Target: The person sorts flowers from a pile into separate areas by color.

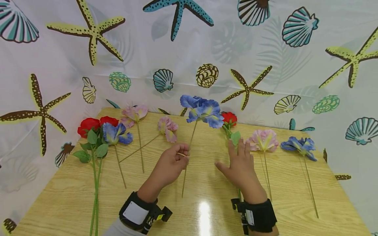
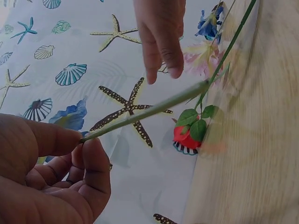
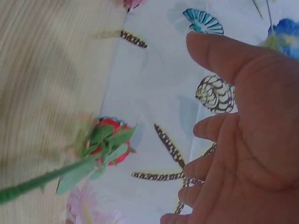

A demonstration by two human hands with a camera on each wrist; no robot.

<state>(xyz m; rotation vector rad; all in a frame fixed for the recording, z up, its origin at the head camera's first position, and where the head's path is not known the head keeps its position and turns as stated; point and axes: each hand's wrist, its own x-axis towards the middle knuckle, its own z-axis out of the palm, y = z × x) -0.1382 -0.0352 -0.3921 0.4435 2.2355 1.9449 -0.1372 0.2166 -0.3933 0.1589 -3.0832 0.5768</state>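
Note:
My left hand (image 1: 172, 164) pinches the thin stem of a blue artificial iris (image 1: 203, 109) between thumb and fingers. Its ruffled bloom stands up over the back of the table, and the stem's lower end points towards me. In the left wrist view the stem (image 2: 145, 112) runs out from the fingertips, with part of the bloom (image 2: 70, 116) behind the hand. To the right, my right hand (image 1: 240, 167) is spread with nothing in it, over a single red rose (image 1: 229, 118) whose stem it partly covers. The right wrist view shows this rose (image 3: 112, 140) beside the open palm.
Two red roses (image 1: 90, 126), another blue iris (image 1: 116, 133) and pink flowers (image 1: 167, 127) lie at the left of the wooden table (image 1: 218, 216). At the right lie a pink flower (image 1: 263, 140) and a blue one (image 1: 301, 146). A shell-patterned cloth (image 1: 189, 55) hangs behind.

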